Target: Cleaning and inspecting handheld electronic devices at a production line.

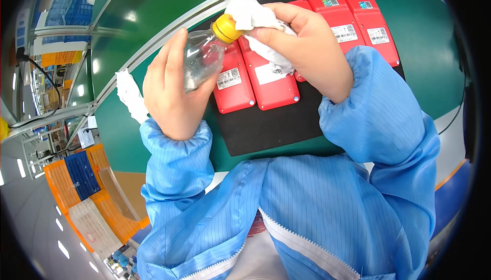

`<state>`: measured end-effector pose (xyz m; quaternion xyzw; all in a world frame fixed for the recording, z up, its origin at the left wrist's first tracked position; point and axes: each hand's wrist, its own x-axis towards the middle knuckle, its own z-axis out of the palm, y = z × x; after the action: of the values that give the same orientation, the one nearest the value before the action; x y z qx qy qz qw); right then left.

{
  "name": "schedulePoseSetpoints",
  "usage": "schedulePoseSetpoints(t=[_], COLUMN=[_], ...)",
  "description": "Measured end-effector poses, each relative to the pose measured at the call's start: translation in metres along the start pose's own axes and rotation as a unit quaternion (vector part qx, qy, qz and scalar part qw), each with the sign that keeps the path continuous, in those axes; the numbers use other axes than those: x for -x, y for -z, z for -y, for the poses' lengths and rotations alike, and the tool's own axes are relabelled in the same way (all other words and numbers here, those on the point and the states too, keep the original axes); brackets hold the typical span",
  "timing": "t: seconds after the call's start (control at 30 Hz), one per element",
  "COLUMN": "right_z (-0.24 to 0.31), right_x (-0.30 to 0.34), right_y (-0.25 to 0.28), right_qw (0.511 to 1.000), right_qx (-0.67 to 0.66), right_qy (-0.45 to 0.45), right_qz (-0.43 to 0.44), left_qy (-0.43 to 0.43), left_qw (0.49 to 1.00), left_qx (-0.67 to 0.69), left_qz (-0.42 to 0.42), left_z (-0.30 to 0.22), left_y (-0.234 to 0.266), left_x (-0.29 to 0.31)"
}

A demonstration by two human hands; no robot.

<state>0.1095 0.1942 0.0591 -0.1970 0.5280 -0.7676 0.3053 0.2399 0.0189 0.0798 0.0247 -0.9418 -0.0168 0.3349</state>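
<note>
My left hand (176, 88) is wrapped round a clear plastic bottle (200, 57), which tilts with its yellow cap (226, 28) toward the upper right. In my right hand (312, 42) is a crumpled white cloth (266, 29), pinched between thumb and fingers and meeting the cap. Beneath both hands, several red handheld devices (276, 93) lie side by side, white labels facing up, on a black mat (266, 134). My right hand and the cloth cover parts of the middle devices.
A second crumpled white cloth (130, 96) lies left of my left hand on the green tabletop (422, 50). A metal rail (176, 27) borders the table's far side. Orange and blue crates (79, 177) stand on the floor at lower left, and a black cable (38, 70) hangs at far left.
</note>
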Motion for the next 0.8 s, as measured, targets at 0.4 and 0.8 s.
schedulePoseSetpoints(t=[0.4, 0.8], right_z=[-0.009, 0.0], right_x=[0.0, 0.002], right_y=[0.002, 0.0], right_qw=[0.98, 0.995], right_qx=[0.163, 0.085], right_qy=[0.112, -0.039], right_qz=[0.004, 0.036], left_qy=[-0.037, -0.029], left_qw=[0.995, 0.993], left_qx=[-0.093, -0.11], left_qz=[0.008, 0.029], left_z=[-0.009, -0.011], left_y=[0.013, 0.017], left_x=[-0.001, 0.002])
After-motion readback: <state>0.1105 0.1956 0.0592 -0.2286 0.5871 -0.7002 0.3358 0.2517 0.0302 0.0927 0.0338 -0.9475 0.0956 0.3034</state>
